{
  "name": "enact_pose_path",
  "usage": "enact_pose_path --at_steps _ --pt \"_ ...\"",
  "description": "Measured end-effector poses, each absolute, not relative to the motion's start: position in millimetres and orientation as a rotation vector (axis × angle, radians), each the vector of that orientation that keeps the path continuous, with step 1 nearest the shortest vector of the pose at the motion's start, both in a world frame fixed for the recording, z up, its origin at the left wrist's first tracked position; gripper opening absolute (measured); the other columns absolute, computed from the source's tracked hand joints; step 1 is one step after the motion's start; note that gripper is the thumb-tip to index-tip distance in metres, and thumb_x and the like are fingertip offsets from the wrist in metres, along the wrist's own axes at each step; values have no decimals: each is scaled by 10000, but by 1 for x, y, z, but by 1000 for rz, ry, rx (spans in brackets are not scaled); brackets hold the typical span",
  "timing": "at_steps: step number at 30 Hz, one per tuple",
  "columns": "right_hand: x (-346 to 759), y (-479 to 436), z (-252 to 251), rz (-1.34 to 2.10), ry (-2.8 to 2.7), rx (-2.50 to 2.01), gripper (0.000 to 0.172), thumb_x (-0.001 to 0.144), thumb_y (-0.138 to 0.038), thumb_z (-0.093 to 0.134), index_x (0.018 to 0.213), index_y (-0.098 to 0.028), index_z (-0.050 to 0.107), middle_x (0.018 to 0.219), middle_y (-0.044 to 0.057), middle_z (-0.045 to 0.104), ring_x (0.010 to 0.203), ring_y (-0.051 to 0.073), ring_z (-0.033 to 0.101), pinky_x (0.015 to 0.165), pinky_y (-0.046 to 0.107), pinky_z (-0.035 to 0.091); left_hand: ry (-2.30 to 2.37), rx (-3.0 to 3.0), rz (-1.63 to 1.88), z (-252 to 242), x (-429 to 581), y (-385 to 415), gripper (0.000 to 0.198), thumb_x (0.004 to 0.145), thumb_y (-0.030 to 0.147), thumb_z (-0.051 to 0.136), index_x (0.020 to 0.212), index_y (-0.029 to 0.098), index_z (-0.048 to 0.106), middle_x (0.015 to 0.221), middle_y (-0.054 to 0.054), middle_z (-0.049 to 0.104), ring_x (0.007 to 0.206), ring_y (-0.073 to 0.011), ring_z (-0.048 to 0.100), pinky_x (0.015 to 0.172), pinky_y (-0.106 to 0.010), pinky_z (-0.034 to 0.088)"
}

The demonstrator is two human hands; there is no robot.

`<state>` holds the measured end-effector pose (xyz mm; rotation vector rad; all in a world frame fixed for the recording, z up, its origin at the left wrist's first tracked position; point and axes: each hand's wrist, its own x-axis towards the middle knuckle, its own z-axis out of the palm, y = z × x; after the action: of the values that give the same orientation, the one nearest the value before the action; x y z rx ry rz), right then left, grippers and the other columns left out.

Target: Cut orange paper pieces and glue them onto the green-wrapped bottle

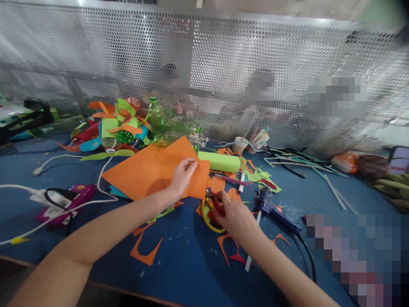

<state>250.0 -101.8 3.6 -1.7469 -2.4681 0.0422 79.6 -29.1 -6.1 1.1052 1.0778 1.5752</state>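
Observation:
My left hand (pixel 182 177) pinches the edge of a large orange paper sheet (pixel 143 170) that lies on the blue table (pixel 179 264). My right hand (pixel 234 217) is closed around scissors with yellow and red handles (pixel 211 211), just below the sheet's right corner. A rolled green paper tube (pixel 220 162) lies right behind the sheet. Orange paper offcuts (pixel 145 251) are scattered near my forearms.
A blue glue gun (pixel 270 207) with its black cord lies to the right. Green plastic bottles (pixel 166 123) and colourful paper crafts (pixel 118 123) stand at the back left. A purple device (pixel 68 202) with white cables sits at left. A perforated metal screen (pixel 223 64) closes off the back. Paper strips (pixel 319 175) lie at right.

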Motion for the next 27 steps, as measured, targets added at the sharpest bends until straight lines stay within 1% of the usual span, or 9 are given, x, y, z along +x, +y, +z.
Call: enact_pose_path --at_steps 2,4,6,8,11,15,20,24,27 --pt "262 -89 6 -31 -2357 -1764 239 875 -363 423 948 -168 541 682 68 622 630 227 597 540 289 363 1078 1136 1541 -6 80 -31 177 715 331 616 792 181 560 733 17 549 706 -119 511 642 -219 376" --pt "278 -75 6 -229 -2258 -1687 232 898 -316 398 934 -166 571 830 101 632 783 234 584 685 316 405 1072 1170 1491 -5 81 -35 188 718 340 620 795 177 566 706 17 539 658 -114 495 593 -216 362" --pt "293 -62 3 -456 -2184 -1672 281 908 -265 366 1059 -151 574 989 133 616 921 265 533 811 371 379 1058 1203 1437 -4 83 -39 198 720 347 625 787 170 566 691 18 530 628 -109 482 559 -212 351" --pt "305 -51 -3 -493 -2175 -1694 334 913 -221 336 1175 -164 535 1096 124 597 960 264 506 824 388 367 1037 1237 1379 -4 85 -43 200 719 344 631 764 164 557 699 16 525 637 -106 484 568 -210 358" --pt "312 -43 -12 -430 -2208 -1780 327 896 -247 379 1159 -169 556 1015 116 628 954 278 486 768 393 376 990 1297 1281 -4 89 -47 200 710 319 641 751 162 525 734 14 521 672 -102 490 619 -212 377" --pt "311 -42 -16 -385 -2215 -1814 203 829 -297 488 931 -192 628 927 96 616 940 278 466 755 382 370 906 1311 1210 -2 92 -51 190 722 295 621 755 166 485 746 20 499 693 -97 486 658 -216 384" --pt "310 -43 -13 -283 -2067 -1804 166 753 -303 542 874 -197 577 885 87 612 912 286 475 748 390 373 898 1210 1161 7 92 -53 171 732 277 579 738 178 440 720 33 456 696 -102 472 643 -214 388" --pt "314 -39 -7 134 -1810 -1588 167 746 -342 566 830 -198 574 779 47 636 801 234 530 796 401 370 962 1196 1179 11 90 -54 141 740 268 548 725 185 435 729 31 437 715 -109 462 628 -205 384" --pt "317 -35 -4 510 -1543 -1429 234 711 -404 615 811 -194 589 750 30 640 726 195 569 734 352 413 950 1198 1185 12 88 -54 119 756 270 513 729 192 428 733 30 434 721 -113 462 634 -208 390"
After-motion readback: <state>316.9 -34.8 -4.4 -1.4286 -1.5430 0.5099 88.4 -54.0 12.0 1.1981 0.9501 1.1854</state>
